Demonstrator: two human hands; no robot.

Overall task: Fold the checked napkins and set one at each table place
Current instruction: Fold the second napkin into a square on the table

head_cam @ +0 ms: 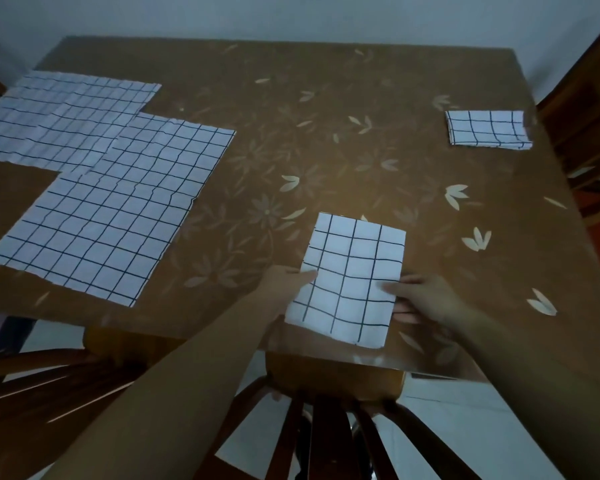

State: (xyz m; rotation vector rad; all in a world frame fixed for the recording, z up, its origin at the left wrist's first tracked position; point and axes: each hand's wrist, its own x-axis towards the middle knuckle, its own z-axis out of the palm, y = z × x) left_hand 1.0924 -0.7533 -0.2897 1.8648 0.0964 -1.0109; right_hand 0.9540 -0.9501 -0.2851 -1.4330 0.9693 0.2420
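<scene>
A folded white napkin with a dark check point(350, 275) lies near the table's front edge. My left hand point(284, 282) grips its left side, thumb on top. My right hand point(420, 297) grips its right side, fingers partly under the cloth. A second folded napkin point(487, 129) rests at the far right of the table, in front of a chair. Two unfolded checked napkins lie flat on the left: one nearer point(118, 209), one farther back point(59, 116), overlapping at a corner.
The brown table point(326, 133) has a flower pattern under a glossy cover. A wooden chair back point(326, 410) stands right below my hands. Another chair point(582, 133) is at the right side, and a wall runs behind the table.
</scene>
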